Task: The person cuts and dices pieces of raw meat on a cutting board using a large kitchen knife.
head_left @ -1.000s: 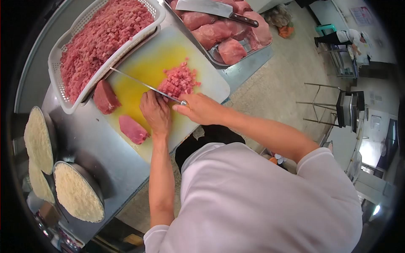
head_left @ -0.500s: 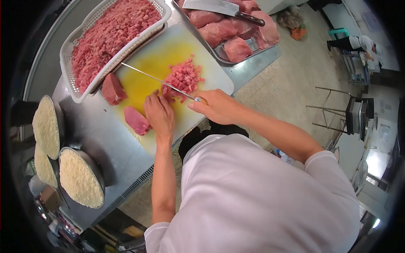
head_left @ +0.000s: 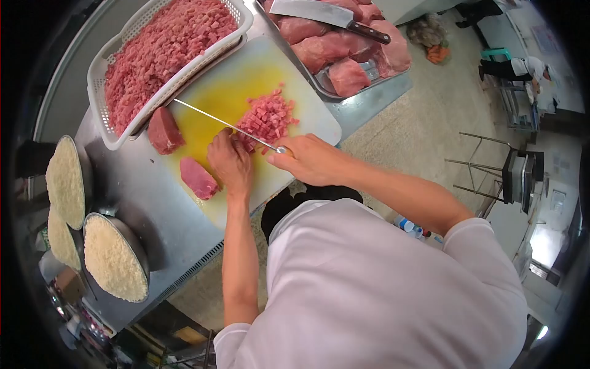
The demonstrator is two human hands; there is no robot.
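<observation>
My right hand (head_left: 310,160) is closed around the handle of a long thin knife (head_left: 212,117), its blade seen nearly edge-on and stretching left across the cutting board (head_left: 319,120). Against the blade, my left hand (head_left: 231,161) has its fingers curled down on a piece of meat (head_left: 246,145), mostly hidden beneath them. Just beyond the blade lies a pile of diced meat (head_left: 268,117). Left of my left hand rest a pink meat chunk (head_left: 198,179) and a darker red chunk (head_left: 165,131).
A white basket (head_left: 93,86) heaped with diced meat stands at the board's left. Beyond the board, a metal tray (head_left: 329,92) holds large meat pieces with a cleaver (head_left: 326,13) on top. Bowls of white grains (head_left: 115,258) line the left. A person (head_left: 528,69) stands far right.
The knife has shifted slightly toward me, its tip and handle a little lower in view. My left hand stays beside the blade with fingers curled. The view has moved slightly.
</observation>
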